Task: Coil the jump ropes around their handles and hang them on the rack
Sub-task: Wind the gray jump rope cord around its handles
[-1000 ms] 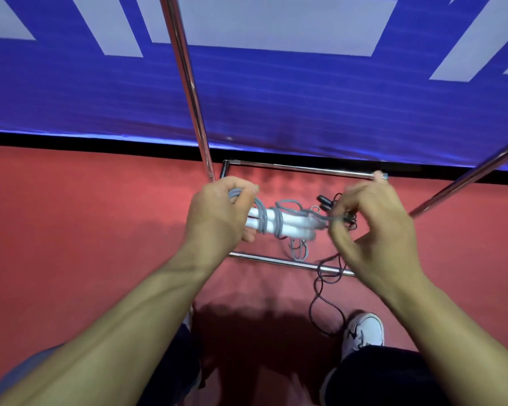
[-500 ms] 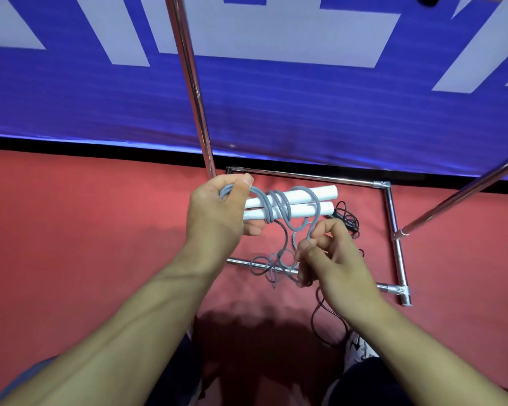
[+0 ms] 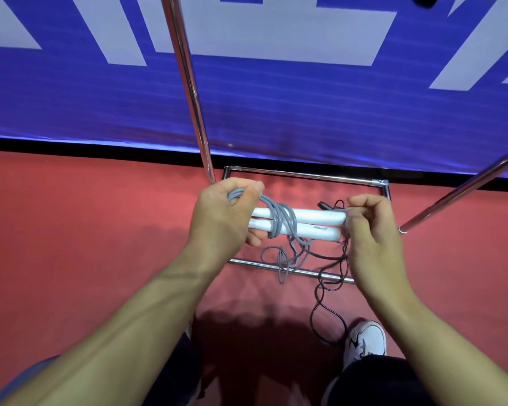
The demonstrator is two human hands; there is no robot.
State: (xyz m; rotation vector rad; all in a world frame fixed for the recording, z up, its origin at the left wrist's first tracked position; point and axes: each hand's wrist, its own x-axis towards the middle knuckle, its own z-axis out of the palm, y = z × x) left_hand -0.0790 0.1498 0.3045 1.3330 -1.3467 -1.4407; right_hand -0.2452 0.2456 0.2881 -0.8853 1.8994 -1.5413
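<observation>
A white sneaker point(image 3: 364, 341) stands on the red floor point(image 3: 85, 244) at five o'clock. Above it, the left hand point(image 3: 220, 221) clenches the two white cylindrical handles point(image 3: 305, 222) and a loop of the grey jump rope point(image 3: 282, 221) — several turns circle the handles. The right hand point(image 3: 373, 230) pinches at their three-o'clock end. A thin black cord point(image 3: 320, 294) lies below, across the chrome metal rack point(image 3: 291, 271) — its poles rise toward twelve.

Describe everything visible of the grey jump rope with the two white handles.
The grey jump rope has two white, smooth cylindrical handles held side by side, roughly level. Several turns of grey cord wrap around both near their left end; loose loops dangle below. The left hand grips the left end and pinches a cord loop; the right hand holds the right ends.
</observation>
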